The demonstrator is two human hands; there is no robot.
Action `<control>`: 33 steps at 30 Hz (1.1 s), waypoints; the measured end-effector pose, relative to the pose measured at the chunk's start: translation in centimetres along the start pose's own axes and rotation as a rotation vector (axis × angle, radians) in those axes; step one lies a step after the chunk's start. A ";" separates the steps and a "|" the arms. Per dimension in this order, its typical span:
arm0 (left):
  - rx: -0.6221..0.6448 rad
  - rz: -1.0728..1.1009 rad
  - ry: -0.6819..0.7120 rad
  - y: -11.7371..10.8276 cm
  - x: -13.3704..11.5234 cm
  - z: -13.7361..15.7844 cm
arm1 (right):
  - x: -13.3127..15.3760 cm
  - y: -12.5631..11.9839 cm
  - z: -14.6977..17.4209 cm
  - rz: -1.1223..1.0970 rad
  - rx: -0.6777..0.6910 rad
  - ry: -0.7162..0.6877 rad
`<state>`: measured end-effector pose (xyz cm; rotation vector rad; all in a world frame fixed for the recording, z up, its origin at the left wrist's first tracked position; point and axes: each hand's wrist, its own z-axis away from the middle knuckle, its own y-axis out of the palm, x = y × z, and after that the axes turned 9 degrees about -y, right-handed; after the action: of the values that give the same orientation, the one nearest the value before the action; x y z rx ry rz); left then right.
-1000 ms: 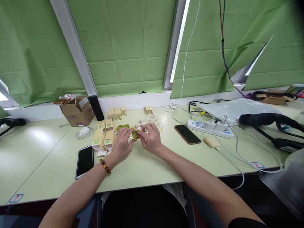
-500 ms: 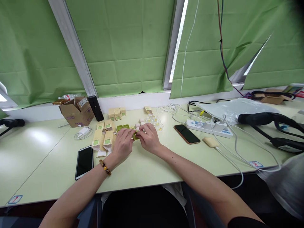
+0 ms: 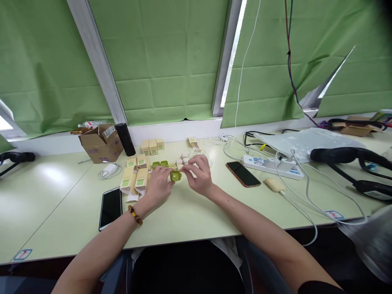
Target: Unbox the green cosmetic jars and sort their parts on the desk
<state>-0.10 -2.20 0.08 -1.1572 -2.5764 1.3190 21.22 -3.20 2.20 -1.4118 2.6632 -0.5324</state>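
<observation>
My left hand [image 3: 159, 183] grips a small olive-green square case [image 3: 175, 176] by its left edge, with the hollow side showing. My right hand [image 3: 198, 174] is just right of the case, thumb and fingertips pinched together; whatever they hold is too small to make out. Behind my fingers lie more green cases [image 3: 160, 164] and small pale pieces [image 3: 183, 157]. Clear plastic pieces [image 3: 196, 152] sit partly hidden behind my right hand. Several cream boxes with green labels [image 3: 141, 178] stand left of my left hand, the front ones with flaps open.
Left are a white-edged phone [image 3: 110, 208], a charger with cable [image 3: 109, 170], a cardboard box [image 3: 101, 143] and a black cylinder [image 3: 125, 139]. Right are another phone [image 3: 243, 174], a power strip [image 3: 272, 166], a cream mouse-like device [image 3: 274, 185], loose cables and a black headset [image 3: 352, 163].
My right hand has moved right, away from the green case, which both hands were holding. The case now shows its hollow side, held in my left hand. The view has shifted slightly.
</observation>
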 end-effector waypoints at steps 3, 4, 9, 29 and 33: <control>0.123 0.041 0.023 0.6 -0.3 0.5 | -2.3 0.8 -1.8 -0.007 0.069 0.135; 0.152 0.053 0.028 0.8 -0.4 0.7 | -3.3 1.4 -2.4 0.003 0.135 0.169; 0.205 0.054 0.017 1.2 -0.3 0.9 | -7.3 5.8 -5.1 0.225 0.650 0.315; 0.409 0.026 -0.185 -0.9 -1.9 0.1 | -10.3 12.0 -6.1 0.415 0.957 0.471; 0.414 0.039 -0.192 -1.0 -1.9 0.0 | -10.3 12.3 -6.1 0.415 0.985 0.478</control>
<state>0.68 -3.75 1.31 -1.0508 -2.2351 1.9370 15.97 13.14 2.85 -0.4644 2.2151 -1.9225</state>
